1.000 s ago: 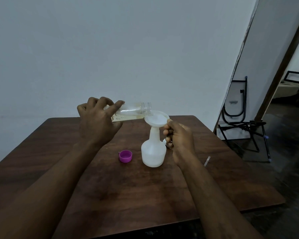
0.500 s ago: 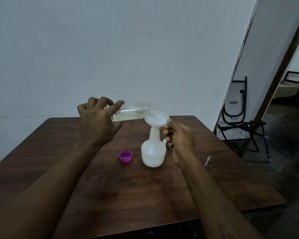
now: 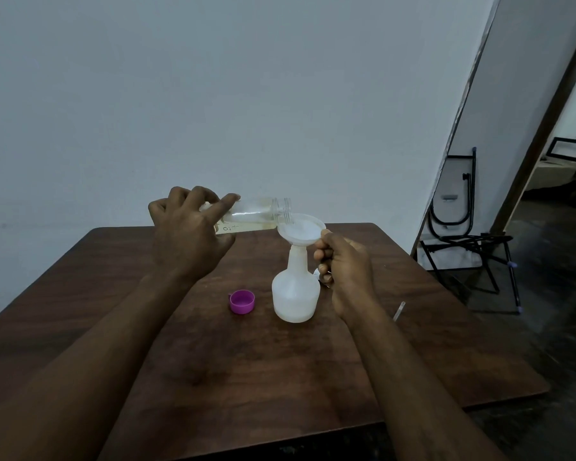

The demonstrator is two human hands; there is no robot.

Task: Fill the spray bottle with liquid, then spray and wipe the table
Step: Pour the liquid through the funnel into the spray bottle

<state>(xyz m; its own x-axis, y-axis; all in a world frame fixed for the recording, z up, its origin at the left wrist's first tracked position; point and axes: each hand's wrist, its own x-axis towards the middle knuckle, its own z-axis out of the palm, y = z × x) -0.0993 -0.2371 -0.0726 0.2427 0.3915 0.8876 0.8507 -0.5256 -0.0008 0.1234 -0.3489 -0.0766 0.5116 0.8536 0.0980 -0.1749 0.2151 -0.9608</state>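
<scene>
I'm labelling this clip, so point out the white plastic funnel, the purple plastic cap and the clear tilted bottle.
white plastic funnel (image 3: 301, 228), head view, inside of its bowl.
purple plastic cap (image 3: 242, 301), head view, its open hollow.
clear tilted bottle (image 3: 255, 210), head view, bare side near the neck.

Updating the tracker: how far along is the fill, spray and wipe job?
Done: purple cap off, lying on the table; funnel seated in the spray bottle. In hand: left hand tips the clear bottle into the funnel, right hand steadies the funnel. Left: finish filling, spray, wipe; no cloth in view.
</scene>
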